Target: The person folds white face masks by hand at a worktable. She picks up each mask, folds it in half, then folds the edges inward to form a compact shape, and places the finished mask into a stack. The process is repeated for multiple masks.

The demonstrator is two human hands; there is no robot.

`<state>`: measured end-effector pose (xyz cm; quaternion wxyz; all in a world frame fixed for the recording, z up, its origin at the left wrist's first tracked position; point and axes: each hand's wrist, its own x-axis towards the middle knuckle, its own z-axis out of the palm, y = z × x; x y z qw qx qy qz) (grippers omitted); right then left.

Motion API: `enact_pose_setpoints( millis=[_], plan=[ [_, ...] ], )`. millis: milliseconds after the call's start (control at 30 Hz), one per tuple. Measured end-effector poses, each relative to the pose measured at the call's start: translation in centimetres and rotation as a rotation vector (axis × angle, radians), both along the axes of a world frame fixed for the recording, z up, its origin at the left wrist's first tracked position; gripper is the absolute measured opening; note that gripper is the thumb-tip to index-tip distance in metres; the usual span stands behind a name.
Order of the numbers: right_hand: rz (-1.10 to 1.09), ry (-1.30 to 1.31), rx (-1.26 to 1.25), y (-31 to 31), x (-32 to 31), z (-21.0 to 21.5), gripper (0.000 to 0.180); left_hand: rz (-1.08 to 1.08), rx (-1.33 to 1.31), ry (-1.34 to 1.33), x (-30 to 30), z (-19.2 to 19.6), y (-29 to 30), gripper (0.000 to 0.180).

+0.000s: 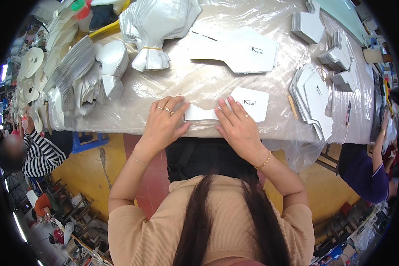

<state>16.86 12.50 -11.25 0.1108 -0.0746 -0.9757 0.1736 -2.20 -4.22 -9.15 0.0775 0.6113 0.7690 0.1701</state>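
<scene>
A white flat cut-out piece (258, 99) with a small dark printed mark lies near the front edge of the table. Its broad end is to the right and a narrow strip runs left. My left hand (165, 119) rests at the strip's left end, palm down, fingers stretched and slightly bent. Across the middle of the piece lies my right hand (239, 123), its fingers flat on the surface. Farther back lies a small pile of similar white pieces (248, 53), the top one bearing the same kind of mark.
Clear plastic sheeting covers the table (164, 88). Banded white stacks (157, 22) and more bundles (111, 62) stand at left. Piles of cut pieces (312, 95), a thin wooden stick (293, 107) and a pen (348, 113) lie at right. Other people sit on both sides.
</scene>
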Motion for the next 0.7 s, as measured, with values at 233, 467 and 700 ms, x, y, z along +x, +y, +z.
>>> enact_pose_setpoints(
  millis=[233, 467, 700],
  plan=[
    [0.042, 0.028, 0.084, 0.7, 0.1, 0.4, 0.038, -0.018, 0.058, 0.069, 0.0, -0.7, 0.1, 0.044],
    [-0.012, 0.087, 0.025, 0.5, -0.3, 0.9, 0.039, -0.02, 0.179, 0.01, -0.7, -1.7, 0.2, 0.024],
    [-0.114, 0.166, -0.179, 1.0, -2.2, 2.0, 0.023, 0.153, 0.372, -0.488, -0.1, -0.7, 2.7, 0.011]
  ],
)
